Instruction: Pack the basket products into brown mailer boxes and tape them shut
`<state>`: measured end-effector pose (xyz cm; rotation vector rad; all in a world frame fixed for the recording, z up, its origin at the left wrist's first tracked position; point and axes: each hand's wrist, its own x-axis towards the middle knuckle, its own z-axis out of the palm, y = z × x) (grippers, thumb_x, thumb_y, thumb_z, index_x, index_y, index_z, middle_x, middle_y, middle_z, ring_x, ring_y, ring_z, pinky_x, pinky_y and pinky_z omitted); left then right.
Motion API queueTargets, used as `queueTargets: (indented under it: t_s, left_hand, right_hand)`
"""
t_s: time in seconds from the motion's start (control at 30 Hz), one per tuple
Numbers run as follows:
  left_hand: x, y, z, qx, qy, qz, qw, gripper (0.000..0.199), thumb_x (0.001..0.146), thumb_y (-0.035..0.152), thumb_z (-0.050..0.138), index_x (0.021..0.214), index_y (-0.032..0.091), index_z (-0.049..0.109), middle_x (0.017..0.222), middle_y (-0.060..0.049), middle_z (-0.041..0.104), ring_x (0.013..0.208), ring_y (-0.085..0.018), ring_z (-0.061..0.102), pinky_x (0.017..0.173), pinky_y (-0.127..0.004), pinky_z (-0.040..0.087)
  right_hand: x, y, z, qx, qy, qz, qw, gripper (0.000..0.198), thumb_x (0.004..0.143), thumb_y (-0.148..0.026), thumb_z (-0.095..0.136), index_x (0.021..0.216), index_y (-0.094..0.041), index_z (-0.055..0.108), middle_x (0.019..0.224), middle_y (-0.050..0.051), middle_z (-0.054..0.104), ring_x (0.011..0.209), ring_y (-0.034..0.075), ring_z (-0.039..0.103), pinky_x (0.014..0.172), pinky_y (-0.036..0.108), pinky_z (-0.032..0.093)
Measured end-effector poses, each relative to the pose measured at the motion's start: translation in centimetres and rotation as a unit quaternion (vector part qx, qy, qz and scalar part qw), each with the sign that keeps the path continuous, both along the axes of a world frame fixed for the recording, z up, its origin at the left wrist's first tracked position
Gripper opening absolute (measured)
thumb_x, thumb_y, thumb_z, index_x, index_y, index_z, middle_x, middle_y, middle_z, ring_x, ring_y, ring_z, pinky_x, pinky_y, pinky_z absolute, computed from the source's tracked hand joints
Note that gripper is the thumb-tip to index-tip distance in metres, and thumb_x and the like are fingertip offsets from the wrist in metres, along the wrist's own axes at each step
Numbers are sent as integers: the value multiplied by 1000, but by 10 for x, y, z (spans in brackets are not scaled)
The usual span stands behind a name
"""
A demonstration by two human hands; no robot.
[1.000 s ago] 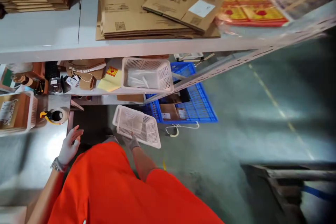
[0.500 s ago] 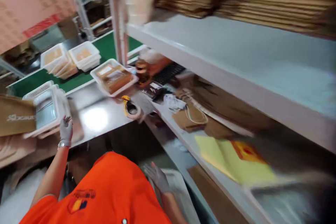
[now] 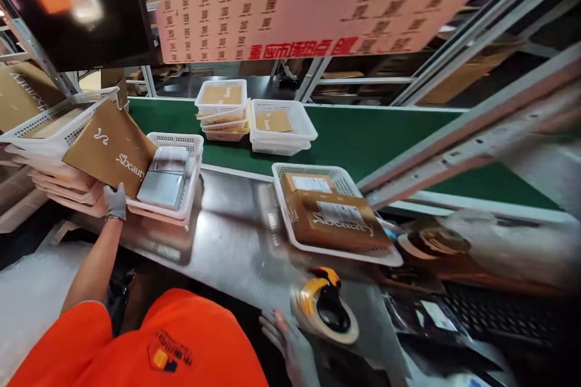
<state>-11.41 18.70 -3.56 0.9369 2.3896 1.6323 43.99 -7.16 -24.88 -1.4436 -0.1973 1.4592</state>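
My left hand [image 3: 115,202], in a grey glove, has its fingers closed at the lower edge of a flat brown cardboard mailer [image 3: 111,148] with white print. The mailer stands tilted against a white plastic basket [image 3: 194,176]. Inside that basket lie pale blue-grey boxes [image 3: 166,178]. Low in the view, my gloved right hand [image 3: 290,344] is empty, its fingers outstretched. Just right of it, apart from the fingers, a tape dispenser [image 3: 327,308] with yellow and black parts rests on the metal table [image 3: 231,248].
A white basket [image 3: 279,193] holds brown cartons [image 3: 333,217] with labels. Stacked baskets [image 3: 221,110] stand on the green conveyor belt [image 3: 349,133]. More baskets [image 3: 59,178] are piled at left. A metal post [image 3: 436,151], keyboard [image 3: 499,314] and overhead monitor [image 3: 82,6] surround the table.
My view has swung left, away from the shelves on the right. My left hand has gone from the basket's right front corner to the mailer's lower edge. My right hand has come up beside the table.
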Motion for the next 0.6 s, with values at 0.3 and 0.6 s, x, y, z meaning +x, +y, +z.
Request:
queueTargets:
  t_s: [0.3,0.6]
  left_hand:
    - [4,4,-22,33,51,-30,998,23,89,45,71,91,23,67,105,-19,83,112,-37,78,104,-50,60]
    - [28,-17,-34,-12,61,6,998,26,88,49,68,78,26,60,80,-13,79,90,-33,79,86,-42,60]
  right_hand:
    - [-23,92,20,15,-54,-15,998,71,45,-56,100,106,-27,77,105,14,86,120,53,80,97,63,69]
    - [-24,156,40,40,-57,56,996,71,47,-55,100,107,-24,78,107,14,86,118,48,82,106,57,66]
